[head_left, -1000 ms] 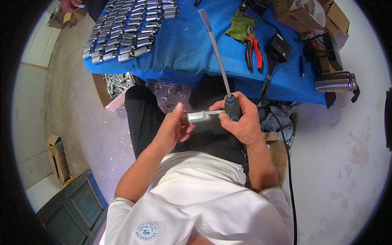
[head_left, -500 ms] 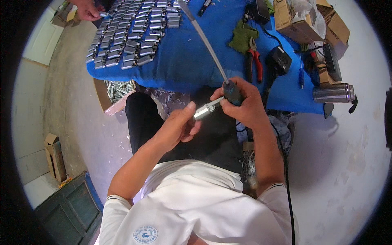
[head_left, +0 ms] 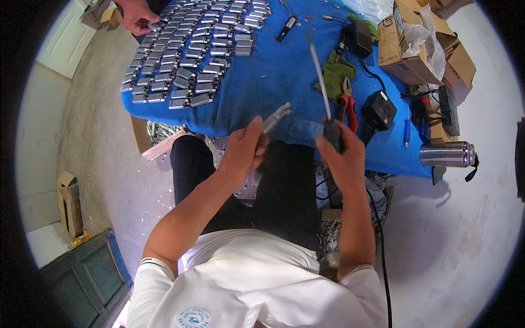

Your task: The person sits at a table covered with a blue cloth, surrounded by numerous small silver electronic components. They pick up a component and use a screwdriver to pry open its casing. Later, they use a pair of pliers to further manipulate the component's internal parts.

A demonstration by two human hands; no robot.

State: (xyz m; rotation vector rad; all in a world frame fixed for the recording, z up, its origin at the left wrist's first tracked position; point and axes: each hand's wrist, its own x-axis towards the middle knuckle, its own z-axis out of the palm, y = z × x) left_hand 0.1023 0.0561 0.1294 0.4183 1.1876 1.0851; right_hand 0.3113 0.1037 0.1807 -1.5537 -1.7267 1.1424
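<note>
My left hand (head_left: pixel 245 150) holds a small silver metal piece (head_left: pixel 276 116) that sticks out toward the blue table (head_left: pixel 273 82). Its fingers are closed round the piece's near end. My right hand (head_left: pixel 343 158) grips the dark handle of a long screwdriver (head_left: pixel 322 87), whose grey shaft points up over the table. The two hands are apart, roughly a hand's width between them, above my dark-trousered lap.
Rows of several silver metal pieces (head_left: pixel 191 54) cover the table's left half. Another person's hand (head_left: pixel 136 15) reaches them at the far left. Red-handled pliers (head_left: pixel 348 109), a green cloth (head_left: pixel 333 74), black adapters (head_left: pixel 378 109), cardboard boxes (head_left: pixel 407 44) and a steel flask (head_left: pixel 447 154) lie to the right.
My hands have separated: the left one carried the metal piece up and toward the table, and the right one drew the screwdriver away to the right.
</note>
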